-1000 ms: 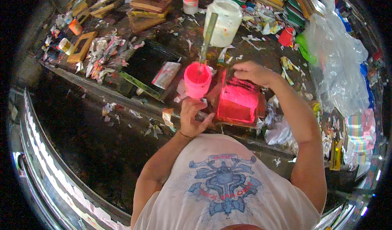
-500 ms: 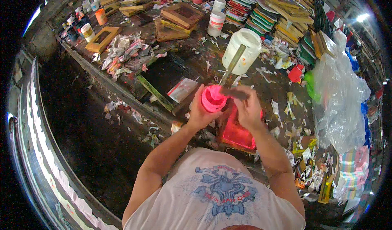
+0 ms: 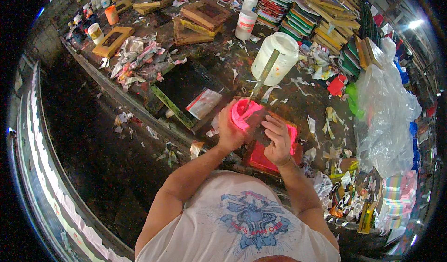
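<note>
My left hand (image 3: pixel 227 131) is wrapped round a small tub of bright pink ink (image 3: pixel 236 118), tilted toward the right. A flat stick (image 3: pixel 267 71), smeared along its length, leans up out of the tub. In my right hand (image 3: pixel 278 140) is a dark flat squeegee (image 3: pixel 256 122) with pink along its edge, its fingers lying over the back. That edge is against the tub's rim. Below the right hand lies a screen printing frame (image 3: pixel 263 158) covered in pink ink, partly hidden by the hand. A big white plastic jar (image 3: pixel 275 59) stands just beyond the tub.
Paper scraps (image 3: pixel 135 59) litter the dark table. Stacked wooden frames (image 3: pixel 205 15) and piles of coloured sheets (image 3: pixel 298 24) stand at the back. Clear plastic sheeting (image 3: pixel 389 117) bulges at the right. A dark board with a green edge (image 3: pixel 173 106) lies left of the tub.
The squeegee has moved down and left across the tub's mouth, and its face now turns toward me. The tub has tilted to the right, with more pink showing along the squeegee's edge.
</note>
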Available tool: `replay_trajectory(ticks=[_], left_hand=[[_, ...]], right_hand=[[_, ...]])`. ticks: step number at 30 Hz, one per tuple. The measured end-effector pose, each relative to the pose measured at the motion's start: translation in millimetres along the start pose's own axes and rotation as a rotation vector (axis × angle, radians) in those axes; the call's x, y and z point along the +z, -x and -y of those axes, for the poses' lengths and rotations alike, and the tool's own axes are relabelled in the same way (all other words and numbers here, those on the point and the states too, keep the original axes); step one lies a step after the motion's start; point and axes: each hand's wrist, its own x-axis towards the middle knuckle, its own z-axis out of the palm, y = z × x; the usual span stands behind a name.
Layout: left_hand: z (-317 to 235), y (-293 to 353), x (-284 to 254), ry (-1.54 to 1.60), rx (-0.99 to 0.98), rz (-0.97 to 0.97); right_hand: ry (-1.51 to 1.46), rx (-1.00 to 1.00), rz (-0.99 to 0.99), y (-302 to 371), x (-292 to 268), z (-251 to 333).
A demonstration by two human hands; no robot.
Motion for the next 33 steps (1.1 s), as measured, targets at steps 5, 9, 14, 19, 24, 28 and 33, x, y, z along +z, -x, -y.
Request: replay_trajectory(ticks=[5, 9, 14, 19, 24, 28, 33], left_hand=[[-1, 3, 0, 0.020, -0.017, -0.011], [1, 3, 2, -0.007, -0.026, 0.005], [-2, 0, 1, 0.000, -0.031, 0.035], [-1, 0, -1, -0.024, -0.023, 0.023], [-13, -4, -2, -0.006, 0.014, 0.000], [-9, -3, 0, -0.013, 0.022, -0.028], [-10, -2, -4, -0.012, -0.031, 0.002]], right_hand=[[-0.022, 0.394, -0.203, -7, 7, 17], [-0.240, 0.651, -0.335, 0, 4, 4], [-0.168, 0.623, -0.303, 5, 4, 4], [0.135, 0.472, -0.125, -2, 0, 7], [-0.068, 0.605, -0.228, -2, 2, 12], [-0.038, 0.569, -0.244, -3, 3, 9], [-0.099, 0.678, -0.265, -1, 1, 11]])
